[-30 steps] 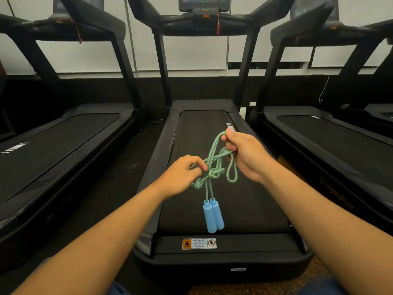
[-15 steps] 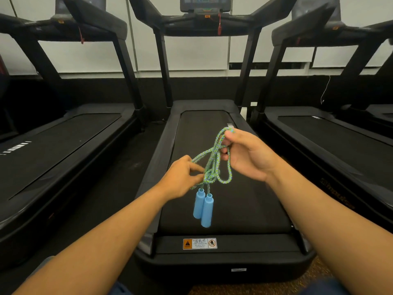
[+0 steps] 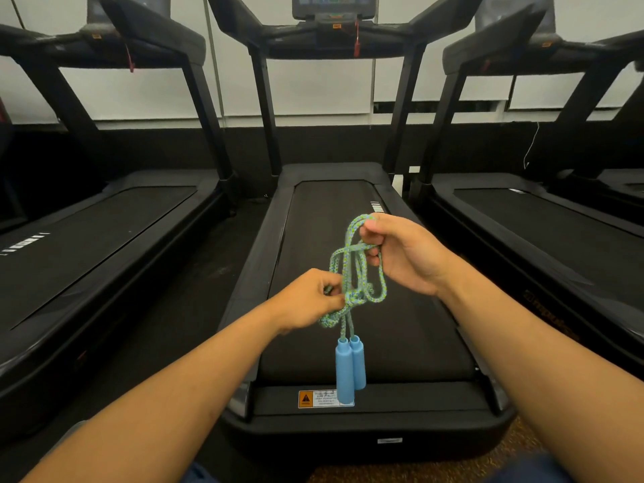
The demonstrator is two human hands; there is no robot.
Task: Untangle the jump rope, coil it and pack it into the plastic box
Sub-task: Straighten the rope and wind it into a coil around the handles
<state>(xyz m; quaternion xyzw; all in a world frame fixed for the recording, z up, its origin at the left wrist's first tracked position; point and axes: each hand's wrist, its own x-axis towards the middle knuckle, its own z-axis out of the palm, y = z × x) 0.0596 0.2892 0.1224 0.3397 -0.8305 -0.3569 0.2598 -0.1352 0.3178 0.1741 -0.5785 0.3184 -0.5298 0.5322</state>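
A tangled green-and-blue braided jump rope (image 3: 359,273) hangs in the air above the middle treadmill. My right hand (image 3: 404,256) grips the upper loops, with the top loop sticking out above the fingers. Lower down, my left hand (image 3: 310,301) pinches the knotted part of the rope. The two light blue handles (image 3: 350,369) dangle side by side below the knot, touching each other. No plastic box is in view.
The middle treadmill (image 3: 348,210) lies straight ahead, with a warning sticker (image 3: 326,399) on its rear cover. A treadmill stands on the left (image 3: 87,238) and another on the right (image 3: 543,224). Dark floor runs between them.
Both hands have shifted slightly with the rope. The left hand has moved in onto the knot, and the handles have swung from left-leaning back to hanging straight.
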